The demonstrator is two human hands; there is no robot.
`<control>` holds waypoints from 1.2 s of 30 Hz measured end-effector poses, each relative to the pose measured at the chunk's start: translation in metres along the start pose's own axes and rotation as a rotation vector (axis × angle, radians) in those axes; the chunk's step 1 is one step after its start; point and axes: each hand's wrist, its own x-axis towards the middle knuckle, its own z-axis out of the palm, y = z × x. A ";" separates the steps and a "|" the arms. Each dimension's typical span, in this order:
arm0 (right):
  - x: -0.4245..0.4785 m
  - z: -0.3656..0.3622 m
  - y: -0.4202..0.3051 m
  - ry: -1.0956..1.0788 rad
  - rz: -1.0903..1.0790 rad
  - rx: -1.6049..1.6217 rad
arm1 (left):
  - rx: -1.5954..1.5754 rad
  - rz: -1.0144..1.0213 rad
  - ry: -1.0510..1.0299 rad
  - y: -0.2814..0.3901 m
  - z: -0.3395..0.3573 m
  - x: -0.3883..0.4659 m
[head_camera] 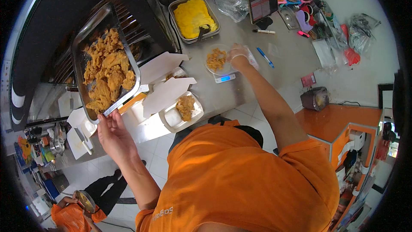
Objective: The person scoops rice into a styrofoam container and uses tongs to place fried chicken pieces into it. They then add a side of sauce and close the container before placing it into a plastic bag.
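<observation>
My left hand grips the lower edge of a metal tray, thumb on the rim. Pieces of fried chicken lie in this tilted tray. My right hand, in a clear plastic glove, is at the right rim of a clear round bowl; whether its fingers grip anything is not plain. Crispy fried bits lie in the bowl, which rests on a small digital scale with a lit display. Nearer me, an open paper food box holds white rice and a fried chicken piece.
A second open box stands behind the first. Beyond are a pan of yellow food with a black utensil, a tablet, a marker and a blue pen. A wire rack is left. Another person holds a metal bowl, lower left.
</observation>
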 end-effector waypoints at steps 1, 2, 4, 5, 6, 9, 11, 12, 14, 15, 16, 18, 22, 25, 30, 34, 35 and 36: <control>0.004 0.014 0.003 0.057 0.016 -0.044 | -0.002 -0.004 -0.006 0.000 0.003 0.000; 0.006 0.028 0.009 0.113 0.034 -0.089 | 0.000 -0.015 -0.020 -0.001 0.005 0.001; -0.009 -0.032 -0.006 0.033 -0.088 -0.082 | 0.001 -0.005 0.026 -0.001 -0.009 0.001; -0.010 -0.042 0.003 0.027 -0.111 0.003 | 0.003 -0.008 0.019 0.000 -0.008 0.001; -0.011 -0.052 0.011 0.018 -0.136 0.090 | 0.004 -0.008 0.016 -0.001 -0.007 0.000; 0.008 -0.008 0.084 0.037 -0.035 0.725 | 0.005 -0.020 -0.009 -0.001 -0.006 0.002; 0.013 0.014 0.109 0.014 0.194 1.288 | 0.005 -0.028 -0.018 -0.002 -0.005 0.003; 0.018 0.026 0.132 0.015 0.247 1.216 | 0.005 -0.035 -0.024 -0.001 -0.003 0.003; 0.025 0.035 0.155 0.015 0.322 1.043 | 0.007 -0.045 -0.026 -0.001 -0.001 0.005; 0.025 0.029 0.154 0.013 0.342 0.941 | 0.012 -0.047 -0.018 -0.001 -0.003 0.004; 0.018 -0.001 0.129 0.011 0.327 0.812 | 0.024 -0.038 0.012 0.000 -0.009 0.002; 0.013 -0.014 0.127 -0.053 0.359 0.547 | 0.017 -0.032 0.018 0.000 -0.009 0.003; 0.015 0.042 0.173 0.050 0.340 0.596 | 0.029 -0.034 -0.006 0.001 -0.005 0.008; 0.010 0.062 0.174 0.216 0.296 0.902 | 0.036 -0.048 -0.010 0.004 -0.005 0.009; -0.008 0.077 0.182 -0.080 0.582 1.289 | 0.034 -0.071 -0.052 -0.001 -0.004 0.019; -0.063 -0.067 0.031 -0.348 0.747 1.137 | 0.037 -0.051 -0.074 0.003 -0.007 0.023; -0.069 -0.054 0.027 -0.216 0.685 1.140 | 0.031 -0.064 -0.094 0.000 -0.007 0.025; -0.075 -0.041 0.019 -0.095 0.610 1.133 | 0.027 -0.057 -0.096 -0.003 -0.012 0.026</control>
